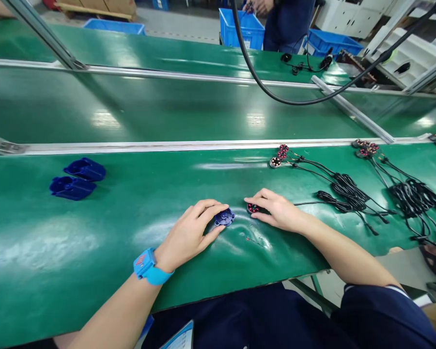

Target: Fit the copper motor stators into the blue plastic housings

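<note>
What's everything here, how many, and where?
Housings: two, dark blue, left
Cap: one, blue, centre
Disc: one, red and black, centre
Other discs: several, red and black, right
Cable bundles: at least two, black, right
Hanging cable: one, black, top
Table: one, green, foreground
Rails: several, silver, behind
Bins: several, blue, background
Cartons: several, brown, background
Co-worker: one, dark clothes, top
Wristband: one, blue, left wrist
Left hand: one, bare, holding cap
Right hand: one, bare, holding disc
</note>
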A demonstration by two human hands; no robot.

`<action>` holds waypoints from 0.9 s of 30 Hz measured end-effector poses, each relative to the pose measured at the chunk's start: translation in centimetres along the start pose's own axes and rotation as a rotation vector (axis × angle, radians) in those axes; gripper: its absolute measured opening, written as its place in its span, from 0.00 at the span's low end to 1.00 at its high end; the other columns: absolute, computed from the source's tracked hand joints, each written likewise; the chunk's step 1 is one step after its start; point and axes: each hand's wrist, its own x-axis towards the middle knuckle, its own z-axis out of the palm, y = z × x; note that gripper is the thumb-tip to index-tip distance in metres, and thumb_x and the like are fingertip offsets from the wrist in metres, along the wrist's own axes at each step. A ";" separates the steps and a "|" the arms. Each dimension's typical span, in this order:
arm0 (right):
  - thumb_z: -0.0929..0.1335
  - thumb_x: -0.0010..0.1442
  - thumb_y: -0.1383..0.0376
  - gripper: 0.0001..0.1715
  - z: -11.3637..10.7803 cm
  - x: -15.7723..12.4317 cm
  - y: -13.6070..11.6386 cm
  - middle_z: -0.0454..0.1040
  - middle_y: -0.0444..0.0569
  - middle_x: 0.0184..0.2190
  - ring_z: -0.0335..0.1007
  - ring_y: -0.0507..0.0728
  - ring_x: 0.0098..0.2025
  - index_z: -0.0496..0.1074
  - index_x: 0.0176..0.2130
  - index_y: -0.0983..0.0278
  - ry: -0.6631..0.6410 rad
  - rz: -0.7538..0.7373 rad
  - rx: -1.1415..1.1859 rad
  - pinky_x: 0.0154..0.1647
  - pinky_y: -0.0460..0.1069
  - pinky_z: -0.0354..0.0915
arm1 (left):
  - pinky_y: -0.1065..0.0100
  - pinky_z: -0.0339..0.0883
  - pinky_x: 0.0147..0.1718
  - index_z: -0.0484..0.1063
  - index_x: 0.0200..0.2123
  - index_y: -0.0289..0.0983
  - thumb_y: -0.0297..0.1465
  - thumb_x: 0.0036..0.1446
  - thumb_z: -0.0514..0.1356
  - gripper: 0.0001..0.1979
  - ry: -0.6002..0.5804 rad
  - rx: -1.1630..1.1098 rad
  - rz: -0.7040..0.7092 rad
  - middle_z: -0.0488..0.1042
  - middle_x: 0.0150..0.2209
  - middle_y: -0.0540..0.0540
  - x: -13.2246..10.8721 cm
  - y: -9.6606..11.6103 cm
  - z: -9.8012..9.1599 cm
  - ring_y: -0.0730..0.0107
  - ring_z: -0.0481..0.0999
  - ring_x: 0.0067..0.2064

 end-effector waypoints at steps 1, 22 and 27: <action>0.67 0.67 0.62 0.22 0.0 0.0 0.0 0.71 0.52 0.46 0.73 0.57 0.48 0.69 0.60 0.61 -0.004 -0.003 -0.004 0.53 0.55 0.73 | 0.57 0.70 0.55 0.62 0.61 0.43 0.35 0.68 0.57 0.20 0.004 -0.005 0.003 0.69 0.55 0.42 0.0 0.0 0.0 0.60 0.72 0.56; 0.72 0.61 0.53 0.33 -0.2 -0.6 0.4 0.74 0.56 0.51 0.72 0.62 0.51 0.66 0.60 0.65 0.041 0.125 -0.130 0.54 0.59 0.71 | 0.54 0.65 0.63 0.56 0.66 0.44 0.38 0.62 0.64 0.33 0.030 -0.179 -0.060 0.63 0.64 0.41 0.1 -0.2 0.0 0.57 0.65 0.65; 0.71 0.64 0.58 0.18 -0.7 -0.3 -0.6 0.73 0.46 0.34 0.68 0.52 0.28 0.73 0.51 0.62 0.053 0.185 -0.044 0.34 0.49 0.71 | 0.58 0.70 0.59 0.57 0.65 0.44 0.37 0.64 0.63 0.30 0.040 -0.227 -0.058 0.72 0.59 0.44 0.1 -0.3 0.6 0.61 0.73 0.60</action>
